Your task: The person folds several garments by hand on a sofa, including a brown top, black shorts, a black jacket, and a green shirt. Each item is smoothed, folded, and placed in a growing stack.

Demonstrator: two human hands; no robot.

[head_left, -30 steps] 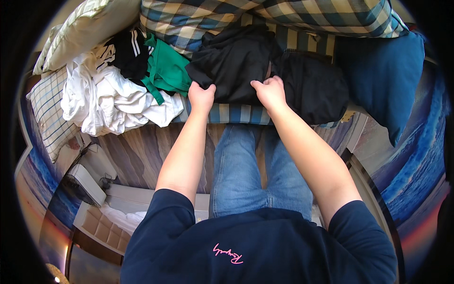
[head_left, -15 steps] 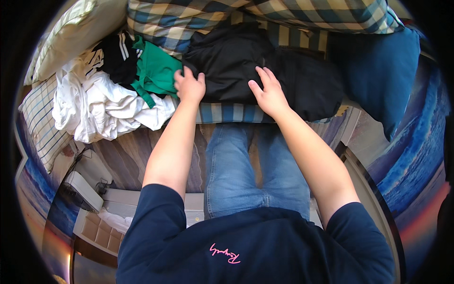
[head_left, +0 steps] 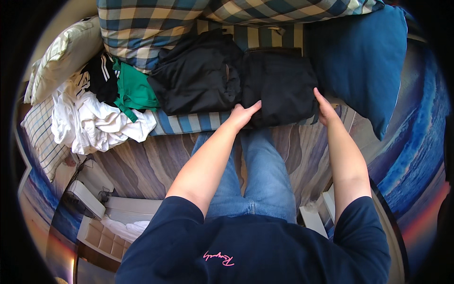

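A folded black garment (head_left: 283,87), roughly square, lies on the right part of the striped seat. My left hand (head_left: 246,115) grips its near left corner, thumb on top and fingers tucked beneath. At the near right edge, my right hand (head_left: 325,109) holds the same garment, its thumb pointing up along the side and its other fingers mostly hidden. Left of it, touching, is a looser black garment (head_left: 196,78) with a rumpled surface. Farther left lie a green garment (head_left: 136,90), a black one with white stripes (head_left: 100,80) and a crumpled white heap of cloth (head_left: 97,123).
Checked cushions (head_left: 151,31) line the back of the seat (head_left: 187,124). A dark blue cushion (head_left: 362,61) leans at the right end, and a pale cushion (head_left: 66,57) at the left. Wood-patterned floor (head_left: 156,161) shows below, around my legs.
Both hands have moved right, from the looser black garment to the folded one. My view has shifted, and the folded garment now looks squarer and neater.
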